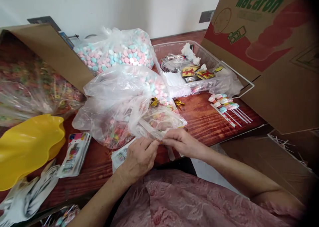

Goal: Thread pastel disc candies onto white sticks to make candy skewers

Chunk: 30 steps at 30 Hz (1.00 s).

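My left hand (140,156) and my right hand (181,141) meet at the near edge of the wooden table (199,120). Both pinch a small clear wrapper (159,141) between the fingertips; what is inside it is too small to make out. Just beyond the hands lies a crumpled clear plastic bag (119,100) with pastel candies in it. A second, fuller bag of pink, blue and white candies (114,52) stands behind it. Several finished candy lollipops on white sticks (228,105) lie to the right.
A clear plastic tray (225,80) with sticks and small packets sits at the back. A yellow wavy bowl (25,147) is at the left, with printed packets (74,154) beside it. Cardboard boxes stand at the left (52,51) and right (276,60).
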Each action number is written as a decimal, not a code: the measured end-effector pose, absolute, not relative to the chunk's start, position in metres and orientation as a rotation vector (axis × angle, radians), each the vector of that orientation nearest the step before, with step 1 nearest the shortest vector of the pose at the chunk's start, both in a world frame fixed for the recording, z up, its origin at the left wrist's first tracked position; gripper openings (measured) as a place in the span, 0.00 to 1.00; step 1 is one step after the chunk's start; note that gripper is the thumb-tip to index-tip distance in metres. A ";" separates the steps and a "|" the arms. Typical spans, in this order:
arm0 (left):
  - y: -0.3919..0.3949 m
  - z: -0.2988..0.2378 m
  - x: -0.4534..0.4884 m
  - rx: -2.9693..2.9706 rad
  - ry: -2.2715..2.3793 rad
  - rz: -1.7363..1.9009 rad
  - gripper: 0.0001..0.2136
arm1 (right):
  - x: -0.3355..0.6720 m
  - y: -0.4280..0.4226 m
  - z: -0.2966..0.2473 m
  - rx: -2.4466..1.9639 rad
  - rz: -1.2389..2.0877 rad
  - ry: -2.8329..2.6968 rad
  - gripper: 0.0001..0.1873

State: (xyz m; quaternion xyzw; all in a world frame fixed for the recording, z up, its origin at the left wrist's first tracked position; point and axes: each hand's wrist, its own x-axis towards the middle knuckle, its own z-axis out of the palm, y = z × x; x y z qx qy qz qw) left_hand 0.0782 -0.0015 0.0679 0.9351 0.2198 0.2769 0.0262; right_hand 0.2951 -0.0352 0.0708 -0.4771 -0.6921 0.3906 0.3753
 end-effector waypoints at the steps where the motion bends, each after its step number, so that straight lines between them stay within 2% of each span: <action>1: 0.001 0.066 0.080 2.780 0.721 0.873 0.10 | 0.311 -0.030 0.074 -1.252 0.908 -1.705 0.13; 5: 0.007 0.060 0.078 2.199 0.917 0.826 0.11 | 0.386 -0.014 0.077 -1.495 0.324 -1.442 0.07; 6: 0.007 0.058 0.075 2.051 0.960 0.804 0.10 | 0.401 -0.015 0.073 -1.556 0.283 -1.463 0.06; 10: 0.005 0.051 0.067 1.470 1.141 0.779 0.07 | 0.412 -0.034 0.050 -1.587 0.402 -1.608 0.08; 13: 0.001 0.046 0.068 1.118 1.217 0.767 0.09 | 0.387 -0.045 0.031 -1.683 0.343 -1.704 0.07; 16: -0.004 0.048 0.074 0.966 1.168 0.748 0.10 | 0.369 -0.040 0.015 -1.777 0.206 -1.730 0.05; 19: -0.009 0.054 0.077 0.932 1.091 0.743 0.10 | 0.368 -0.033 0.008 -1.734 0.136 -1.713 0.07; 23: -0.014 0.055 0.074 0.947 1.060 0.732 0.10 | 0.366 -0.040 0.026 -1.642 0.137 -1.632 0.09; 26: -0.016 0.050 0.075 0.958 1.067 0.725 0.11 | 0.340 -0.050 0.051 -1.530 0.180 -1.515 0.04; 30: -0.016 0.044 0.080 1.033 1.012 0.818 0.11 | 0.272 -0.053 0.070 -1.299 0.427 -1.701 0.06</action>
